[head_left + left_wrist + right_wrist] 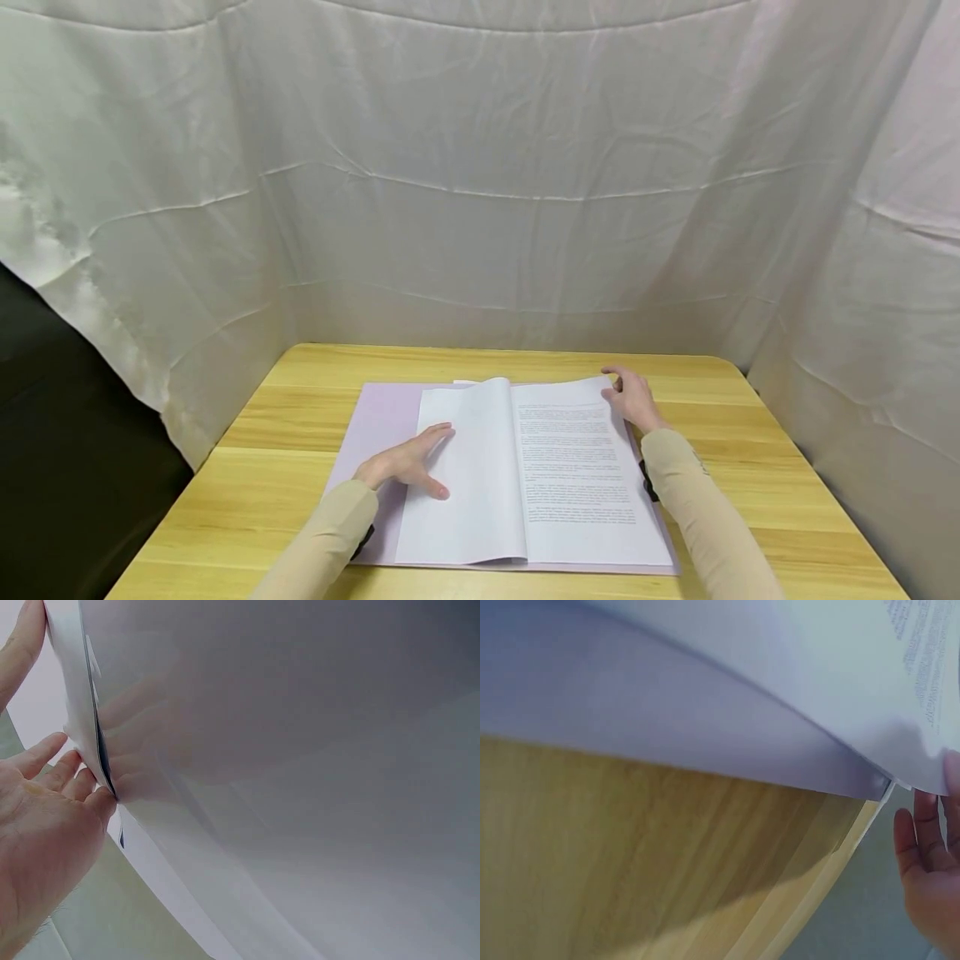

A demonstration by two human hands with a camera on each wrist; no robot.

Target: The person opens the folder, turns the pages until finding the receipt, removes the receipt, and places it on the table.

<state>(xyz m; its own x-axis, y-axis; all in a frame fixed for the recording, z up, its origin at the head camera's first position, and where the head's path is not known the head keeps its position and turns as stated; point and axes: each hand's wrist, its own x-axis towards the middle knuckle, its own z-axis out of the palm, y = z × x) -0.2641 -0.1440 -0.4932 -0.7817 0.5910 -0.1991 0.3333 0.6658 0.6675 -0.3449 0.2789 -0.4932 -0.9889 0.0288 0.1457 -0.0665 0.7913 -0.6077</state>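
Observation:
A stack of white sheets lies spread like a book on a flat lilac cover [381, 412] in the head view. On the left, a blank page [476, 492] curves up near the middle fold; on the right is a page of printed text [577, 467]. My left hand [408, 462] rests on the blank page's left edge, fingers and thumb spread. At the printed page's far right corner, my right hand [636, 402] pinches the paper. The right wrist view shows that page [810, 667] slightly lifted off the lilac cover [727, 746], with fingertips beneath it.
The papers lie on a light wooden table [277, 433] with rounded far corners. Pale grey cloth [495, 250] hangs behind and on both sides. A black surface [67, 450] shows at the far left.

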